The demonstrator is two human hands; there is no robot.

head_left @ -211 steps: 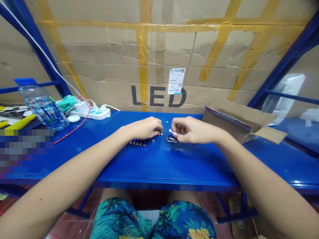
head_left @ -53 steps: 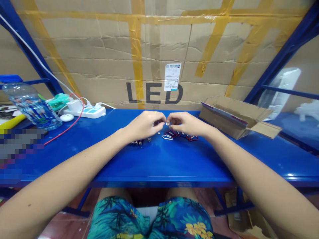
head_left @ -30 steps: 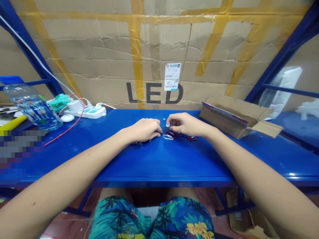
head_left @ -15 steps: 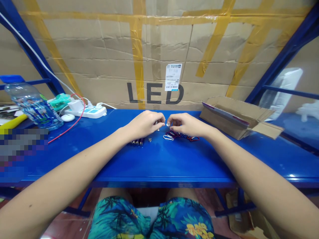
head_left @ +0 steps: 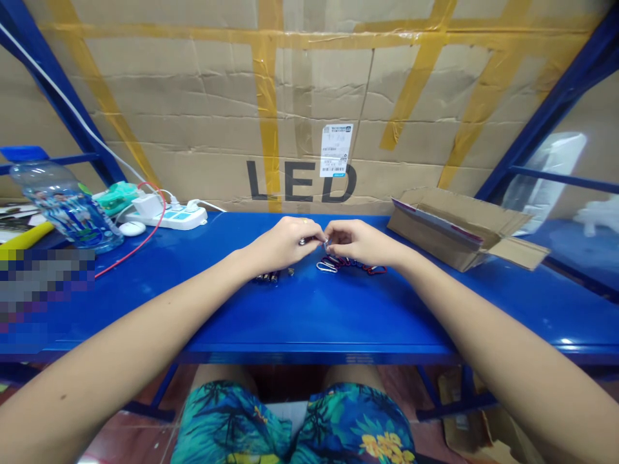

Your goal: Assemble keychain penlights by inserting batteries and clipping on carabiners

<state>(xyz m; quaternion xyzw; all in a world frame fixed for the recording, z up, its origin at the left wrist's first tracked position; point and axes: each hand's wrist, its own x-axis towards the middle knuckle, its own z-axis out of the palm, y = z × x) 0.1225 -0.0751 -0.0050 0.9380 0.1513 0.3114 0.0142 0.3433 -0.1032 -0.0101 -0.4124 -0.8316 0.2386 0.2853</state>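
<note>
My left hand (head_left: 290,243) is closed, with a small shiny metal piece (head_left: 303,241) showing under its curled fingers. My right hand (head_left: 355,240) is pinched on a small silvery piece (head_left: 326,244), and the fingertips of both hands meet there. Too little of either piece shows to tell its kind. On the table just below my right hand lies a silver carabiner (head_left: 327,267), with a red carabiner (head_left: 377,270) and several others in a row partly under the hand. Several dark metal-ended tubes (head_left: 268,278) and a small metal piece (head_left: 291,272) lie below my left hand.
An open cardboard box (head_left: 440,229) stands at the right on the blue table (head_left: 309,316). At the left are a plastic bottle (head_left: 68,206), a white power strip (head_left: 181,217) and a red cable (head_left: 145,241). A large taped carton (head_left: 207,116) closes off the back.
My left hand has moved slightly right, so its fingertips now meet those of my right hand at the small silvery piece. The carabiners on the table have stayed put.
</note>
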